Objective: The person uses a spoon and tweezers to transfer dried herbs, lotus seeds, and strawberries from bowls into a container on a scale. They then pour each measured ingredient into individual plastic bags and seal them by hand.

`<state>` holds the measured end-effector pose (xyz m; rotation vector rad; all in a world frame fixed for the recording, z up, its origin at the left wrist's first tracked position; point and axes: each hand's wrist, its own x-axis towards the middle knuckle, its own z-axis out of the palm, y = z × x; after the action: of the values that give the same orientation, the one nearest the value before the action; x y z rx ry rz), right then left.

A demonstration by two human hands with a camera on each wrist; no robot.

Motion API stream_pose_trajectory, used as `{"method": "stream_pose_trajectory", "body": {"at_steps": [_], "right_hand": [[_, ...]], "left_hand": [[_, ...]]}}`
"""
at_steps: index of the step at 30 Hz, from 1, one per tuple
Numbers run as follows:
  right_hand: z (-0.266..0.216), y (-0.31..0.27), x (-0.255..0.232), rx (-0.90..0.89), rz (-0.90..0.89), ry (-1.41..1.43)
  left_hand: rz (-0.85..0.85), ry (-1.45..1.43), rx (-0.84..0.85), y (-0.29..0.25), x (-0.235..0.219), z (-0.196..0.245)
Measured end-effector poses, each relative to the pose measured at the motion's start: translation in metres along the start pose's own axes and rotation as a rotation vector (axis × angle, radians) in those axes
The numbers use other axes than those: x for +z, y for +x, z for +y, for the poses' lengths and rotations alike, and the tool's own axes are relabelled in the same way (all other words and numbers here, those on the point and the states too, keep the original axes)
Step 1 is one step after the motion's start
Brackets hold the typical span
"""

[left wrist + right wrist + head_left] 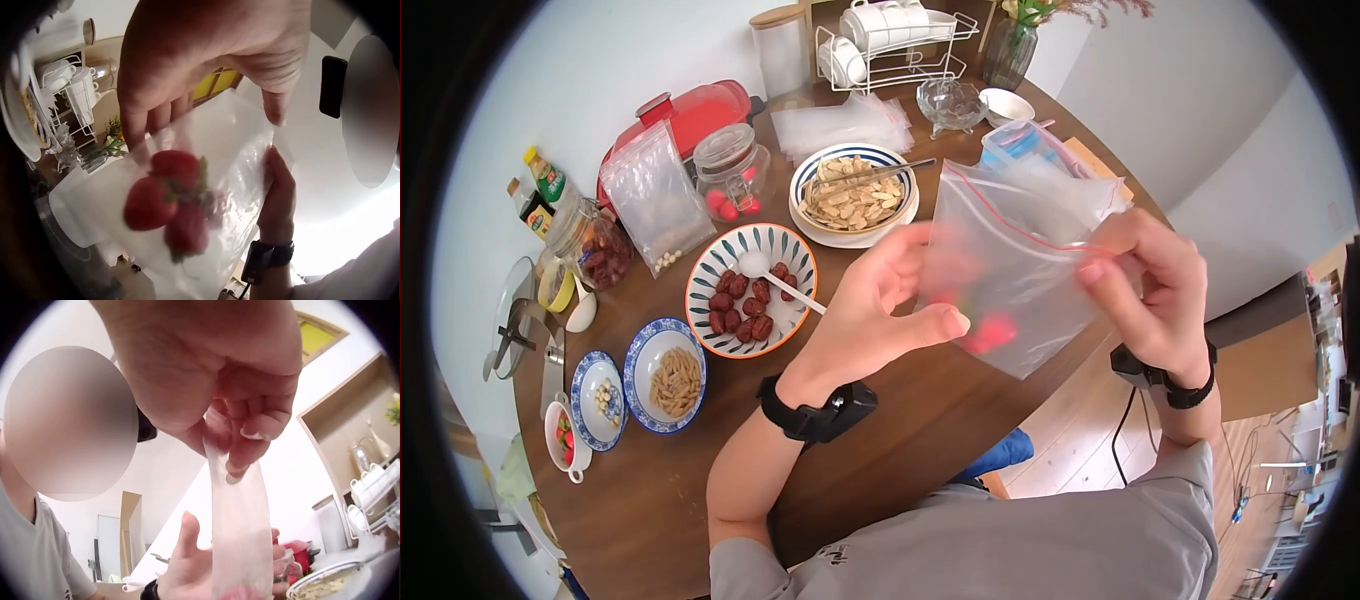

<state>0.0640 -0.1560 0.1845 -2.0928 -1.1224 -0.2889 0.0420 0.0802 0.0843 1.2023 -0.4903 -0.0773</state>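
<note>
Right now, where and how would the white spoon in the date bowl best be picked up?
Probably by the handle's outer end, pinched from above on the side nearest the left hand: the white spoon slants, its handle jutting past the bowl's rim, its head among the dates.

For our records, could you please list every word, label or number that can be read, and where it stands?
Nothing can be read with certainty.
Dark bottle: label too small to read.
Green bottle: label too small to read.
Grey shirt: small dark print, too blurred to read.
</note>
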Motion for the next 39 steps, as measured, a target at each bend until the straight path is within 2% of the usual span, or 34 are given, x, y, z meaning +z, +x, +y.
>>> {"method": "stream_pose_trajectory", "body": {"at_steps": [1,2,4,5,7,9,10,11,12,13,15,17,20,22,23,25,28,32,35,37,38,39], "right_hand": [[0.001,0.0,-0.001,-0.017,0.084,0.067],[0.0,0.001,-0.004,0.03,-0.044,0.002],[0.002,0.001,-0.003,0.031,0.031,0.047],[0.002,0.001,-0.003,0.032,0.097,0.09],[0.001,0.0,-0.002,0.035,0.063,0.111],[-0.003,0.002,0.006,0.111,0.197,0.286],[-0.003,0.005,0.01,0.112,0.198,0.286],[-0.001,0.009,0.014,0.109,0.26,0.415],[0.001,0.011,0.018,0.104,0.321,0.544],[0.007,0.007,0.02,0.101,0.317,0.546],[0.022,-0.007,0.025,0.271,0.106,0.545],[0.027,-0.018,0.032,0.412,-0.049,0.318],[0.021,-0.022,0.044,0.437,-0.035,0.354],[0.021,-0.021,0.046,0.318,0.047,0.328],[0.023,-0.022,0.046,0.317,0.047,0.328],[0.028,-0.024,0.045,0.314,-0.007,0.302],[0.022,-0.019,0.042,0.352,-0.011,0.282],[0.022,-0.016,0.045,0.337,0.005,0.317],[0.022,-0.015,0.045,0.319,-0.015,0.304],[0.02,-0.013,0.046,0.241,0.01,0.267],[0.019,-0.012,0.046,0.241,0.01,0.267],[0.017,-0.012,0.046,0.312,-0.004,0.299]], "left_hand": [[-0.072,-0.014,-0.059,-0.001,-0.001,-0.001],[-0.072,-0.015,-0.06,-0.002,0.0,0.001],[-0.128,-0.154,-0.229,-0.005,0.003,0.006],[-0.128,-0.16,-0.232,-0.006,0.003,0.005],[-0.124,-0.133,-0.262,-0.005,0.0,0.003],[-0.136,-0.08,-0.275,-0.004,0.0,0.003],[-0.148,-0.026,-0.284,-0.003,0.0,0.003],[-0.149,-0.026,-0.285,-0.004,0.002,0.0],[-0.003,-0.023,-0.241,-0.004,0.006,-0.005],[0.146,-0.019,-0.195,-0.005,0.007,-0.009],[0.201,-0.09,-0.154,-0.004,0.006,-0.009],[0.25,-0.165,-0.113,-0.004,0.005,-0.009],[0.199,-0.18,-0.124,-0.005,0.005,-0.007],[0.18,-0.32,-0.137,-0.004,0.009,-0.005],[0.18,-0.32,-0.136,-0.004,0.009,-0.004],[0.106,-0.23,-0.16,-0.004,0.007,-0.003],[0.142,-0.124,-0.177,-0.005,0.008,-0.004],[0.123,-0.134,-0.204,-0.006,0.014,0.003],[0.112,-0.112,-0.131,-0.006,0.014,0.001],[0.109,-0.135,-0.234,-0.007,0.016,0.009],[0.109,-0.135,-0.233,-0.007,0.016,0.008],[0.128,-0.117,-0.257,-0.008,0.017,0.007]]}}
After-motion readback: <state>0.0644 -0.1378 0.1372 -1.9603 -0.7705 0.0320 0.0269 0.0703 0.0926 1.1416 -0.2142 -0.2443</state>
